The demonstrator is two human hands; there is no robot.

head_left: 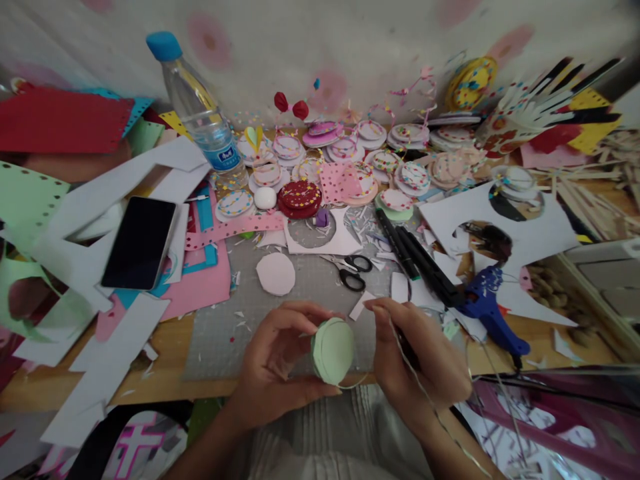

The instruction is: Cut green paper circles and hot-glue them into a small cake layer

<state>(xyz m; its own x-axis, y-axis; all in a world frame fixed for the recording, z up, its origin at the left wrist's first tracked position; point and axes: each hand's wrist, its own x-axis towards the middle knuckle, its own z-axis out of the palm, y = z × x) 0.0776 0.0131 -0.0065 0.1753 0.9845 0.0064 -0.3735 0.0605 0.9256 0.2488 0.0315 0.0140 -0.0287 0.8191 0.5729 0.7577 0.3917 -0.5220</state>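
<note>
The fingers (295, 319) of a person's left hand (275, 363) curl around the rim of a round, pale green paper piece (334, 352), held tilted by the desk's front edge. The right hand's thumb and forefinger pinch a thin string (413, 370), which trails down along the wrist and out of frame; its other end is hard to trace, though a short loop shows under the green piece. A narrow gap separates the two hands.

Just beyond lies a gray cutting mat (215, 340), its bare patch at left front the clearest room on the desk (170, 350). A white paper disc (276, 273) and black-handled scissors (353, 272) lie on the mat, the right hand near a small paper strip. A blue glue gun (493, 313) crowds the right side; a dark-screened phone (140, 243) rests on paper offcuts (120, 173) at left.

Behind, decorated paper rounds (300, 198) stand packed together. A water bottle (203, 113) wears a blue label with white marks too small to read. A pink object (545, 420) at lower right is cut off by the frame.
</note>
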